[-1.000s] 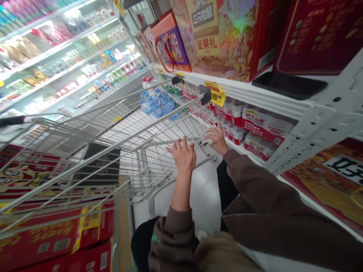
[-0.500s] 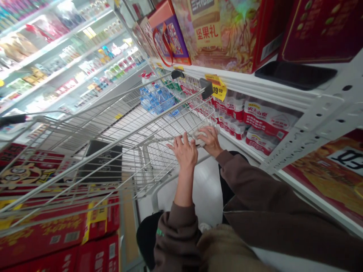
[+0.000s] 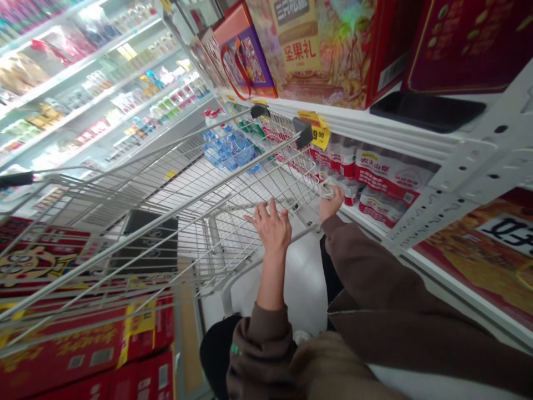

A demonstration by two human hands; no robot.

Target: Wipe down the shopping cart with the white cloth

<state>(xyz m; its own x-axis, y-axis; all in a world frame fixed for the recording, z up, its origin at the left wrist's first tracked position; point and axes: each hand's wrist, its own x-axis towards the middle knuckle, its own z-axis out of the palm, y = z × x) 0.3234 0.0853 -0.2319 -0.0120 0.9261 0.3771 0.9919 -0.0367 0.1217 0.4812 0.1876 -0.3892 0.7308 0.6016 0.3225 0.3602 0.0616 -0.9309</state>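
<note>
Single head-worn view, from above and behind left hand (image 3: pixel 272 226) and right hand (image 3: pixel 332 201); faces forward, down; sleeves (image 3: pixel 387 294) nearer than hands, shopping cart (image 3: pixel 200 203) beyond left hand.

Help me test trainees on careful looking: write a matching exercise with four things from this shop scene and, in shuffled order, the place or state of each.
Things
1. Left hand
2. Right hand
3. Black smartphone
4. Blue water bottles

Places and states
A. On the floor, seen through wire mesh
B. Closed around a whitish cloth
C. Fingers spread, seen against the wire side of the shopping cart
D. Lying flat on the white shelf

Right pairs: 1-C, 2-B, 3-D, 4-A
</note>
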